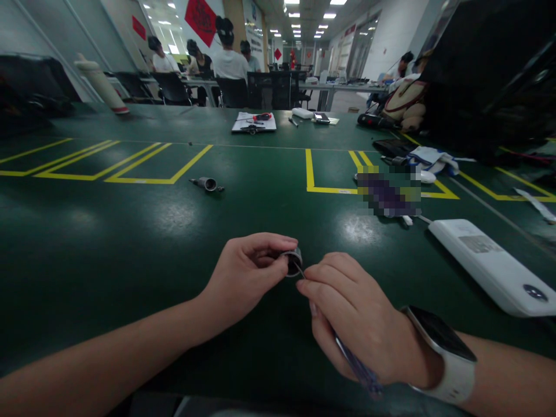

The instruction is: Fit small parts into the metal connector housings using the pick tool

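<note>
My left hand pinches a small hollow metal cylinder between thumb and fingers, its open end turned toward my right hand. Closed around a slim screwdriver with a see-through purplish handle, my right hand points the thin shaft into the cylinder's opening. What the tip touches inside is hidden. Both hands are just above the green table. Farther off to the left lies another small metal part with a round opening and thin pieces at its ends.
A white power bank lies at the right, with a cable running to a blurred-out item. Farther back are a clipboard with a red-handled tool, a cloth and a bag. Yellow tape marks the table. Several people sit beyond.
</note>
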The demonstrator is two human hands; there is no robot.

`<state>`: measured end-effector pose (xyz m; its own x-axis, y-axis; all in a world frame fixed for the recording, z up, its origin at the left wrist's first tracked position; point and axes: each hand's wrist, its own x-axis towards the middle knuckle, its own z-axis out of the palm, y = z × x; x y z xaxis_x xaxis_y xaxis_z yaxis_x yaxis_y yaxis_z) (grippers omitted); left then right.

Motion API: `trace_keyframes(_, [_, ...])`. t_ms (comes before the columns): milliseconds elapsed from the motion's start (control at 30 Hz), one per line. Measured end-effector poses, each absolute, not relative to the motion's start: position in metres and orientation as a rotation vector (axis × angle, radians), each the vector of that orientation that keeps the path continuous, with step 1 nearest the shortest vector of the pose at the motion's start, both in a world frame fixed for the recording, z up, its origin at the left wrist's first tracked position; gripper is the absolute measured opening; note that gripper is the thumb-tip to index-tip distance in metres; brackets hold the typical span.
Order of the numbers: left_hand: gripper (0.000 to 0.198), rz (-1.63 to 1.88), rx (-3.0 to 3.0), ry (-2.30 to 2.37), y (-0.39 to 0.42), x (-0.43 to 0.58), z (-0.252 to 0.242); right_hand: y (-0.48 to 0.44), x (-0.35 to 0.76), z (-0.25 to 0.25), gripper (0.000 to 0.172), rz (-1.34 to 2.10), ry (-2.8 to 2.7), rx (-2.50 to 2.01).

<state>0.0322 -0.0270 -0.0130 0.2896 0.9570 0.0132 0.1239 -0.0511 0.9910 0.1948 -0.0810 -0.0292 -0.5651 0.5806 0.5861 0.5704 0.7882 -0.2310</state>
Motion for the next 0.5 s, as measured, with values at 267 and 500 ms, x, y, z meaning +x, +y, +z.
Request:
trace_keyframes(267, [0.013,0.947,1.442,1.064,-0.0259,0.0319,-0.0170,-0.0823,0.1943,-0.0304,0.015,0.030,-2.303,-0.838])
trace_keyframes(500, [0.013,0.956,1.460,1.032,-0.0238,0.0318,-0.0205,-0.0800,0.1935,-0.0319,0.014,0.042,-2.301,-0.852])
